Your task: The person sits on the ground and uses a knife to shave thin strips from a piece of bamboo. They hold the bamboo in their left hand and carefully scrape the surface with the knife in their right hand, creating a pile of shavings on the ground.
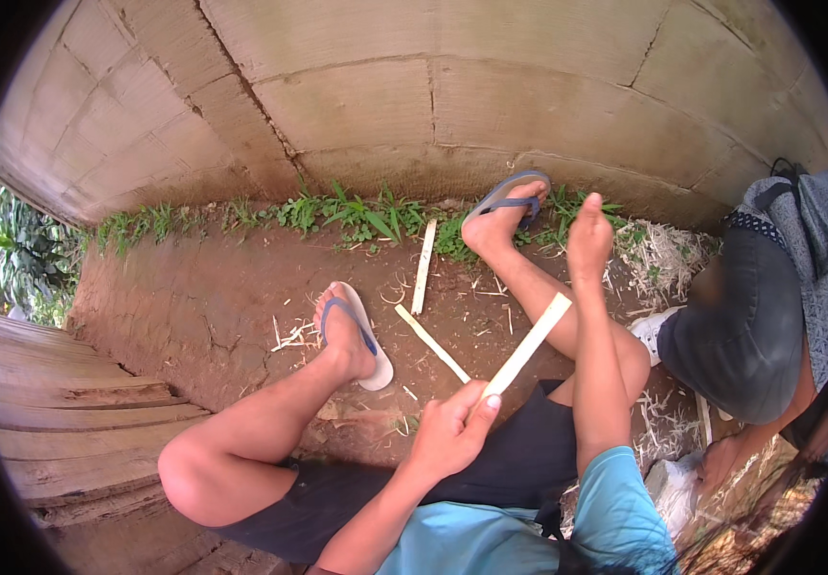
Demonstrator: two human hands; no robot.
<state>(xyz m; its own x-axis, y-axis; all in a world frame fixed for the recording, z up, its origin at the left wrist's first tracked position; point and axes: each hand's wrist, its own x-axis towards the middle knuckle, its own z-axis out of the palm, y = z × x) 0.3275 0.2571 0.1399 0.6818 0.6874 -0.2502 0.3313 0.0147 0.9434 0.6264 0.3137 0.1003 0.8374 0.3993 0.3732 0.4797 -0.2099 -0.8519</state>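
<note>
My left hand [449,433] is closed around the lower end of a flat, pale wooden strip [529,343]. The strip slants up and to the right over my lap, its far end near my right forearm. My right hand [589,240] is raised in front of my right shin, curled with the thumb up; its other fingers are mostly hidden, and I cannot make out what they hold, if anything. Beyond my left hand, a second pale strip [431,343] lies slanted on the dirt. Another upright-looking strip [424,266] lies farther away, near the weeds.
A block wall [366,110] with green weeds [366,216] along its foot runs across the far side. Wood shavings [665,261] are heaped at the right, more by my left sandal [361,335]. Wooden planks [88,402] flank my left. A co-worker in dark trousers [740,326] sits close on the right.
</note>
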